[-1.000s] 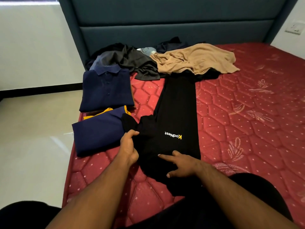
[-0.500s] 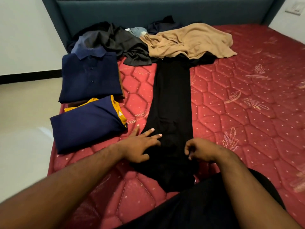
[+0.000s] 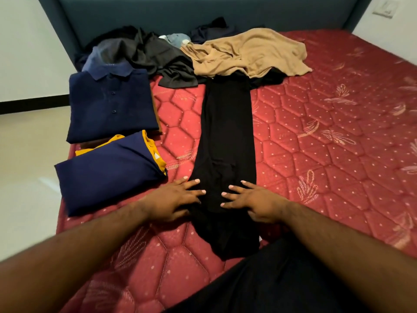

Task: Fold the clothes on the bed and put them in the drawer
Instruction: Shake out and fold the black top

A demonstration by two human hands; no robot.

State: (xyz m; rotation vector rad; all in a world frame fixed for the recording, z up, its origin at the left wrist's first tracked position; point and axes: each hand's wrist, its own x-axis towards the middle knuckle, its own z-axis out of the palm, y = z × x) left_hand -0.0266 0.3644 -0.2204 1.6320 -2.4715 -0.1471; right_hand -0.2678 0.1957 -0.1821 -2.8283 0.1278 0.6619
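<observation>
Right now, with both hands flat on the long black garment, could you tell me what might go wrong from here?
1. The black garment's far end lies under the tan garment, so folding it toward you may drag that pile along.
2. The left hand sits close to the folded navy-and-yellow shirt; a sweep outward might rumple it.
3. The near end overhangs the mattress edge and may slide off.

1. Two hands on show: left hand (image 3: pixel 173 199) and right hand (image 3: pixel 255 203).
2. One long black garment (image 3: pixel 226 136), laid out flat.
3. Two folded navy shirts: polo (image 3: pixel 110 105) and yellow-trimmed shirt (image 3: pixel 106 172).
4. One tan garment (image 3: pixel 252 53), unfolded.
5. One dark heap (image 3: pixel 144 50); pieces too tangled to count.
6. One red mattress (image 3: pixel 327 132).
</observation>
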